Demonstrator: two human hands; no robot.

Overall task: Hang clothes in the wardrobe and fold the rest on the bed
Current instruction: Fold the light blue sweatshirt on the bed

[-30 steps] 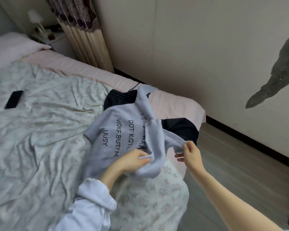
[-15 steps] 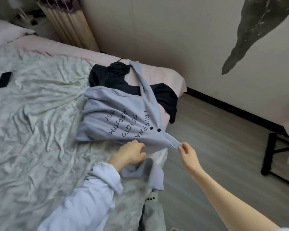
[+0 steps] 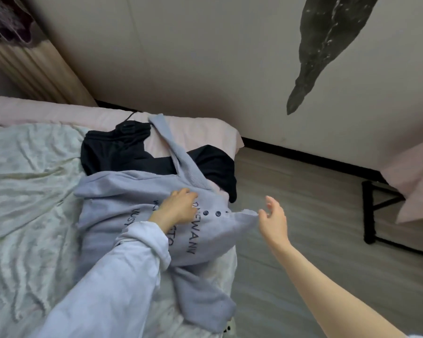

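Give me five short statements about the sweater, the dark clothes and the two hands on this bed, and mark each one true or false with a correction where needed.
1. The left hand rests flat on the lavender sweater. True.
2. The right hand grips a hanger. False: it holds no hanger; its fingers are spread beside the sweater's edge, at most its thumb touching the fabric.
3. The black garment lies partly under the sweater. True.
4. The sweater is plain, with no print. False: dark lettering runs across it, and dark buttons show near the left hand.
5. The sweater lies on the floor. False: it lies on the bed, at the corner nearest the floor.
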